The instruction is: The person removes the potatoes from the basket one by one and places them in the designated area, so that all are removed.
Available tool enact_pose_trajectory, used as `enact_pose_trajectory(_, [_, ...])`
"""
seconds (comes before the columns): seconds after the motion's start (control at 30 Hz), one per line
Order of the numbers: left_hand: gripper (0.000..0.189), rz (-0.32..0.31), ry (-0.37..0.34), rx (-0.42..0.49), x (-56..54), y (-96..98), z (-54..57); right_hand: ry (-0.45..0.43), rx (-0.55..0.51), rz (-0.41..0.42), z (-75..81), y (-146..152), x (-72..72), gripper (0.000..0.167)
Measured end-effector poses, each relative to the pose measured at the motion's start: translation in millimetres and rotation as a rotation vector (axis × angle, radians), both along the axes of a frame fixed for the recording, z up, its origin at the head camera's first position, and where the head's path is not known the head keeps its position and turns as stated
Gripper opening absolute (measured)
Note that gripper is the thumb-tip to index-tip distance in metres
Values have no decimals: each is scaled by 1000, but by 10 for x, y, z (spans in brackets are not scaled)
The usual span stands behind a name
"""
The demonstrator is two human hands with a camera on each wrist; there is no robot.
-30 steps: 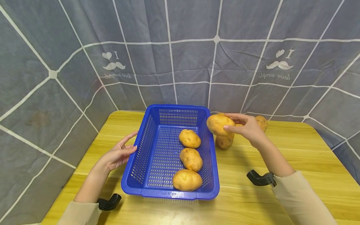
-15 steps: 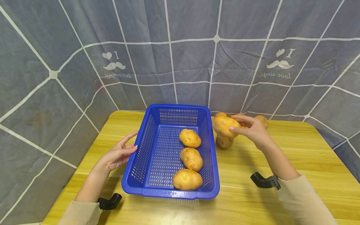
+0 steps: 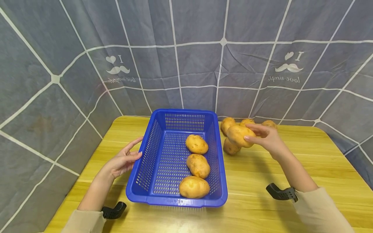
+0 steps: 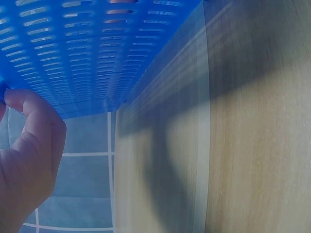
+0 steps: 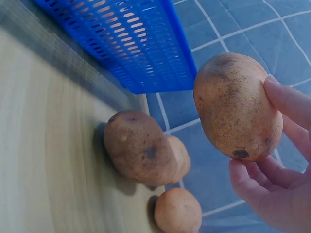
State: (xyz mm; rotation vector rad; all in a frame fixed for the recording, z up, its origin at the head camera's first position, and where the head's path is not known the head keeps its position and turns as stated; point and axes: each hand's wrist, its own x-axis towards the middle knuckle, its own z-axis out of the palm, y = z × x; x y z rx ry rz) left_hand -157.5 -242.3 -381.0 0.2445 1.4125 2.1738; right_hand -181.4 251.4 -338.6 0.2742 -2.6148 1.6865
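Note:
In the head view a blue perforated plastic basket (image 3: 176, 200) stands on the table, with three potatoes (image 3: 198, 165) in a row along its right side. My left hand (image 3: 123, 160) grips the basket's left rim, thumb at the edge; the left wrist view shows the fingers (image 4: 36, 109) up against the slotted wall. To the right of the basket, my right hand (image 3: 266, 139) pinches a potato (image 3: 239, 135) between thumb and fingers, raised above the others. The right wrist view shows this potato (image 5: 235, 107) with brown specks and a dark spot.
Several loose potatoes lie behind and under the held one: one at the back left (image 3: 228, 125), a nearer one (image 3: 231, 147), another at the back (image 3: 247, 122) and one partly behind the hand (image 3: 269, 123). A grey curtain (image 3: 198, 64) hangs behind the wooden table (image 3: 309, 155).
My right hand has moved right and slightly toward me with the potato, away from the basket's right rim, uncovering potatoes behind it. The left hand and basket have stayed put.

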Motion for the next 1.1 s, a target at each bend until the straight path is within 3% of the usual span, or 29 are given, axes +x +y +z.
enact_pose_trajectory(0.27, [60, 9, -5, -11, 4, -4, -4, -79, 30, -26, -24, 84, 47, 57])
enact_pose_trajectory(0.83, [61, 6, -4, 10, -7, 0, -7, -135, -6, -60, -188, 291, 82, 59])
enact_pose_trajectory(1.1, [60, 0, 7, 8, -3, 8, -2, -139, -157, -58, -291, 383, 105, 44])
